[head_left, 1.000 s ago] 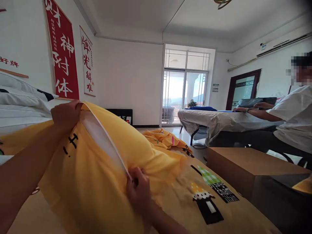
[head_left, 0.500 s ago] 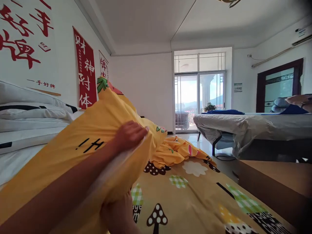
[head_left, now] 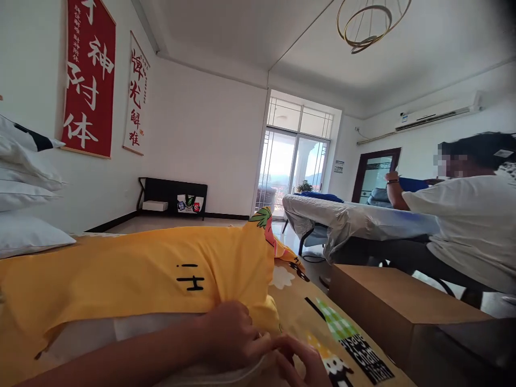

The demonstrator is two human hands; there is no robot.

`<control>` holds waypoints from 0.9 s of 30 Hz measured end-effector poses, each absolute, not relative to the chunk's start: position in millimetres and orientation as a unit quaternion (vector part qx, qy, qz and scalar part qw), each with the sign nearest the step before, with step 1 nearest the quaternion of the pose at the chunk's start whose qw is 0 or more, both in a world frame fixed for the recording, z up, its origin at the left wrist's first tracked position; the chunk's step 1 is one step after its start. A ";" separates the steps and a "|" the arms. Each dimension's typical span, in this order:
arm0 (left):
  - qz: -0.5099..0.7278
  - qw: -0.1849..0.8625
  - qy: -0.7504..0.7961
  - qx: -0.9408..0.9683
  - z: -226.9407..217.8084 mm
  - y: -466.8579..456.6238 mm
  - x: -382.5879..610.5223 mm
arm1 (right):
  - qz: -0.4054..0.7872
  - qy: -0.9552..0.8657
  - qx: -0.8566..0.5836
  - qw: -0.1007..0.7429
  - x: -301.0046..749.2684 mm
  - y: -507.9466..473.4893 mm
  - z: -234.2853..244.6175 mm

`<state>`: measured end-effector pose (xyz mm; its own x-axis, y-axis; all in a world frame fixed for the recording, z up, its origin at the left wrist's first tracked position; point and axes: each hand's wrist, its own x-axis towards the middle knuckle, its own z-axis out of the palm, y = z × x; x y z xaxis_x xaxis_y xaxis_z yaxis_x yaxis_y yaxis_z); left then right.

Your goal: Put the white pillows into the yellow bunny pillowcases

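A yellow pillowcase point(head_left: 133, 274) with black marks lies flat across the bed in front of me, a white pillow point(head_left: 88, 336) showing at its open near edge. My left hand point(head_left: 229, 333) rests on that edge near the corner, fingers curled and pinching the fabric. My right hand point(head_left: 304, 363) sits just beside it at the bottom, fingers bent and meeting the left fingertips at the same corner. The pillow lies on a tan bedsheet point(head_left: 346, 349) printed with mushrooms and checks.
Several white pillows point(head_left: 24, 188) are stacked at the left by the wall. A brown box-like surface point(head_left: 387, 301) stands right of the bed. A person in a white shirt point(head_left: 467, 226) sits at a covered table point(head_left: 355, 220). A low black bench point(head_left: 173, 196) stands by the far wall.
The pillow was held up and tilted; it now lies flat on the bed. Both hands have come down to its near corner. My view has swung right, showing the seated person again.
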<state>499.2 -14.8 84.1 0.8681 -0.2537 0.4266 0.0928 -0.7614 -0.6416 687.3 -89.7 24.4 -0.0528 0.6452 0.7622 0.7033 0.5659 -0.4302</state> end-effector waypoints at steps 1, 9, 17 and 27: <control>-0.260 0.341 0.043 -0.903 87.5 -17.1 496.1 | 0.039 -0.713 -0.461 0.527 685.5 -84.5 26.9; -0.295 0.385 0.021 -0.874 104.7 -48.2 459.4 | -0.051 -0.737 -0.363 0.568 615.4 -51.1 40.8; -0.274 0.345 -0.015 -0.898 134.1 -47.9 435.4 | -0.306 -0.683 -0.386 0.539 628.5 -41.5 69.6; -0.180 0.101 -0.644 -0.736 75.0 91.3 253.3 | -0.138 -0.688 -0.494 0.514 696.9 -30.2 43.1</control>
<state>253.3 91.3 75.0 0.1051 0.9121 0.3962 0.9853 -0.1495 0.0828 696.9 -30.2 43.1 0.0162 0.5378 0.8429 0.8213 0.4737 -0.3179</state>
